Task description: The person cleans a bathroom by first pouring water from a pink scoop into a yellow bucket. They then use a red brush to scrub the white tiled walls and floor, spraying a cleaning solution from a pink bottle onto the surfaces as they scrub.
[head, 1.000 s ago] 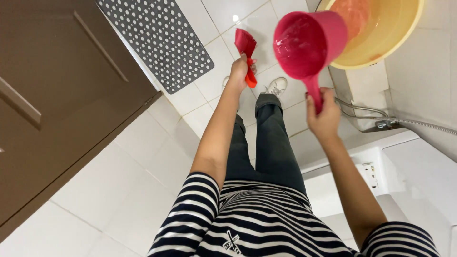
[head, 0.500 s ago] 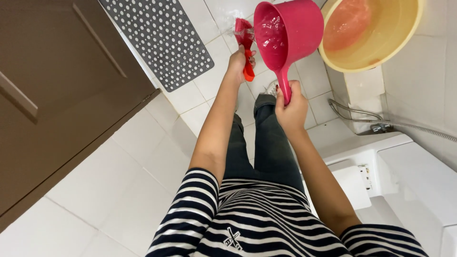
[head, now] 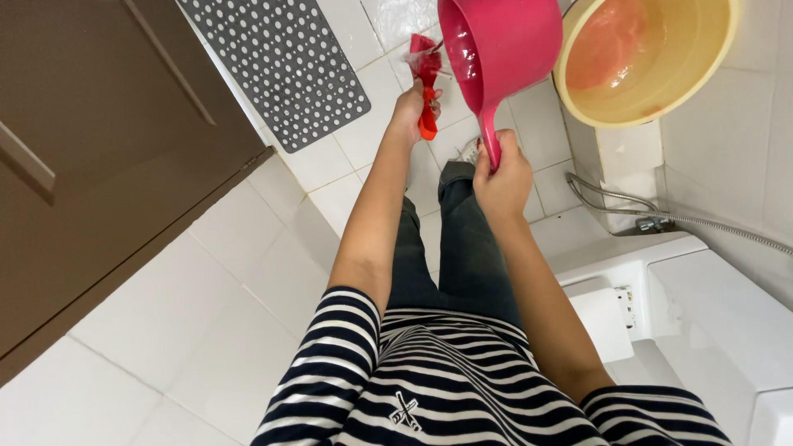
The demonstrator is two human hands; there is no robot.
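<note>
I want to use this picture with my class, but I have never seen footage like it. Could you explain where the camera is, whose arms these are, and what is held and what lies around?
The one view comes from a camera worn on a person's head, looking straight down, so you see their own striped shirt, dark trousers and two bare arms. The right hand grips the handle of a pink water scoop, tilted toward a red brush-like tool held in the left hand. On the white tiled floor lies a grey perforated mat. A yellow basin holding pinkish water stands at the upper right, with a metal hose and white fixture below it.
</note>
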